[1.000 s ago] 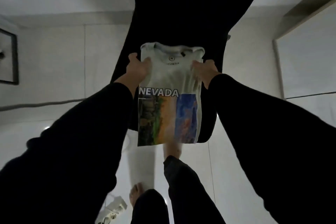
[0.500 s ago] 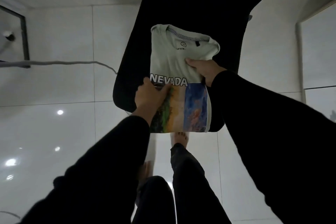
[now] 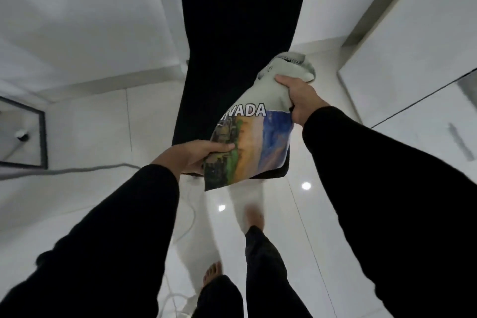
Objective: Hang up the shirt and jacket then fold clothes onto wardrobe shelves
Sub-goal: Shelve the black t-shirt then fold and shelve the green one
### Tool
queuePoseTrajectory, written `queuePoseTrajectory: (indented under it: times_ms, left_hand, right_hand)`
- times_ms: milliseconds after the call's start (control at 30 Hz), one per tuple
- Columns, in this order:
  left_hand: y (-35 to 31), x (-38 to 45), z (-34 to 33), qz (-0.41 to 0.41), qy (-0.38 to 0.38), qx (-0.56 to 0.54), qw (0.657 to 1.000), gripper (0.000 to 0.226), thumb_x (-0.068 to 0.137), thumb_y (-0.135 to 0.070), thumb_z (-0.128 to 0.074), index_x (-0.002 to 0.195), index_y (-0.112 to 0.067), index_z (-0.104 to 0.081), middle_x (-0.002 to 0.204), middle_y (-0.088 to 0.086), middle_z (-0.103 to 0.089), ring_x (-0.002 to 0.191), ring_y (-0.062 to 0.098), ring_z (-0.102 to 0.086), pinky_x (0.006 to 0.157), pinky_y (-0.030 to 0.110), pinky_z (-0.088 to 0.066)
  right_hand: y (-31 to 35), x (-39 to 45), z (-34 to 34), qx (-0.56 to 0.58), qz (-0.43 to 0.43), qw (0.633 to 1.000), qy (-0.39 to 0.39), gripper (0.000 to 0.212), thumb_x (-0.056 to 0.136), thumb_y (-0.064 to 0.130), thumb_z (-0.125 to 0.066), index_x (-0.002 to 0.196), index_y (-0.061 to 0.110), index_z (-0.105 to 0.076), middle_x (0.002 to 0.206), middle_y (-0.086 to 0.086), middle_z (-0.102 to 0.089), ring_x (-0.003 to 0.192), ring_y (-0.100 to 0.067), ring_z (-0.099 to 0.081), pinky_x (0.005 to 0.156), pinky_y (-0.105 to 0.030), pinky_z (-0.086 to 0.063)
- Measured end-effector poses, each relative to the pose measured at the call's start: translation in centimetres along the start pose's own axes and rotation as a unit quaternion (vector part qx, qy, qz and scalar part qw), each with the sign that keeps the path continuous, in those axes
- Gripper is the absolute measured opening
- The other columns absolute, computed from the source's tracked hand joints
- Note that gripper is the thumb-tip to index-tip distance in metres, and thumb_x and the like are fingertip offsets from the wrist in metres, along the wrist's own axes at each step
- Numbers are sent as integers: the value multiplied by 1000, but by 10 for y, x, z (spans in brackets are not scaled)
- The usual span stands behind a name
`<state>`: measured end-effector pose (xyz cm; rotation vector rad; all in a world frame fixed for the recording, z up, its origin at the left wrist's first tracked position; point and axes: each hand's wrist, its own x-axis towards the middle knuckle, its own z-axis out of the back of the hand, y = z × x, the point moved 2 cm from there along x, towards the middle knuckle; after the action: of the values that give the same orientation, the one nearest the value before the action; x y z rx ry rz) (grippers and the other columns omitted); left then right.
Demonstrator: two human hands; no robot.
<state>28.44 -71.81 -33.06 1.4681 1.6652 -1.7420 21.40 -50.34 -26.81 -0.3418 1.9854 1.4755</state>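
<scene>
1. Folded t-shirt (image 3: 254, 134): pale grey, partial print "VADA" over a colour landscape panel. Held in the air at centre frame, lifted off the black surface (image 3: 240, 33) behind it, collar end tilted up to the far right.
2. Right hand (image 3: 299, 95): clenched on the t-shirt's right edge just below the collar, fabric bunched in the grasp.
3. Left hand (image 3: 196, 155): grasping the near-left edge of the t-shirt, thumb on top of the print, fingers underneath.
4. Both arms in black sleeves (image 3: 387, 188).
5. Below: glossy white tiled floor (image 3: 90, 131) with 2 light reflections, bare feet (image 3: 254, 217), black trousers.
6. White cable (image 3: 85, 169) runs across the floor at left; black-framed object (image 3: 42, 137) at far left.
7. White cabinet panels (image 3: 413, 59) at right.
</scene>
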Motion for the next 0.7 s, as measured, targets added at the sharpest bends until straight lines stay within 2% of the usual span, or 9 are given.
queuePoseTrajectory:
  times_ms: [67,133,233,367,433,500,567,633,700]
  left_hand:
    - [-27,-42,-15,-30,32,2,999,65,62,-34,-78,119,-12,-56,116,12,-66,110,29,-61,102,51,-42]
    - [-54,-82,-33,-65,61,1,996,66,62,-31,-78,120,-10,-55,116,14,-66,110,32,-60,99,53,-43]
    - [-91,-129,-64,-138,104,-12,985,88,49,-36,-87,125,-8,-53,118,16,-65,112,36,-60,93,56,-47]
    - [-131,-162,-129,-238,162,-159,944,91,42,-36,-90,120,-5,-56,120,15,-64,111,30,-62,87,49,-54]
    - [-147,-163,-171,-271,185,-213,920,88,41,-35,-91,118,-9,-58,124,10,-62,115,25,-60,89,48,-53]
    - [-162,-157,-219,-284,192,-184,921,61,55,-36,-85,109,-21,-62,130,3,-58,118,27,-56,96,54,-45]
    - [-176,-149,-273,-286,210,-115,928,34,67,-35,-74,97,-28,-61,123,-2,-57,117,35,-56,99,62,-34]
    - [-184,-140,-330,-281,246,-54,926,44,66,-35,-74,107,-25,-60,106,-2,-61,106,33,-62,91,60,-40]
    - [-191,-131,-384,-276,267,-33,923,56,74,-33,-70,125,-16,-53,94,4,-67,83,25,-69,85,57,-50]
  right_hand:
    - [37,-50,13,52,38,998,-24,32,87,19,-65,115,4,-59,101,-14,-69,88,-28,-67,83,-41,-56]
    - [76,-98,29,108,78,990,-47,24,87,21,-64,106,6,-60,94,-13,-69,82,-27,-67,80,-41,-57]
    - [131,-163,59,196,148,966,-81,33,87,21,-65,117,6,-58,96,-13,-69,77,-26,-66,70,-37,-58]
    - [191,-237,110,304,242,914,-112,40,87,24,-63,123,10,-56,106,-11,-68,82,-27,-67,74,-37,-59]
    - [213,-265,139,350,285,884,-124,44,86,25,-63,127,13,-53,108,-10,-68,78,-24,-69,70,-37,-60]
    - [230,-292,171,384,326,853,-136,40,88,24,-61,125,11,-53,93,-9,-67,56,-19,-68,54,-29,-58]
    - [243,-315,204,408,359,825,-153,32,90,23,-60,119,11,-54,78,-7,-62,39,-15,-62,44,-23,-52]
    - [247,-335,242,420,377,805,-182,23,90,21,-61,108,12,-51,70,-5,-56,32,-12,-55,40,-19,-47]
    - [247,-355,287,420,383,795,-212,12,90,18,-59,94,11,-50,61,-4,-54,27,-10,-50,36,-16,-43]
